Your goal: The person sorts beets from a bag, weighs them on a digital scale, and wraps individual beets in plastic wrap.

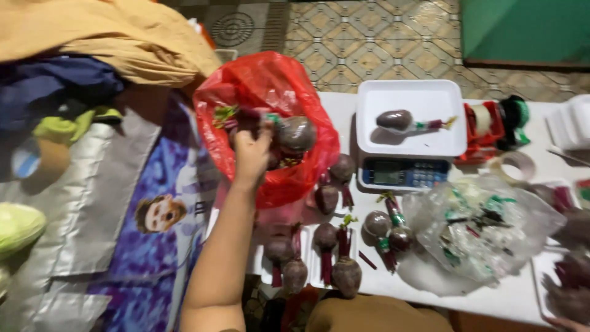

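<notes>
My left hand reaches into an open red plastic bag at the table's left end. Its fingers are closed on a round dark beetroot, with red stems and green leaves just left of the fingers. More beetroots lie deeper in the bag, partly hidden. A white digital scale stands to the right of the bag with one beetroot on its pan. A sliver of what may be my right hand shows at the bottom right corner, too little to judge.
Several beetroots lie on white trays on the white table in front of me. A crumpled clear bag of scraps lies right of them, with tape rolls and a red dispenser behind. Cloth and printed sheeting are piled at the left.
</notes>
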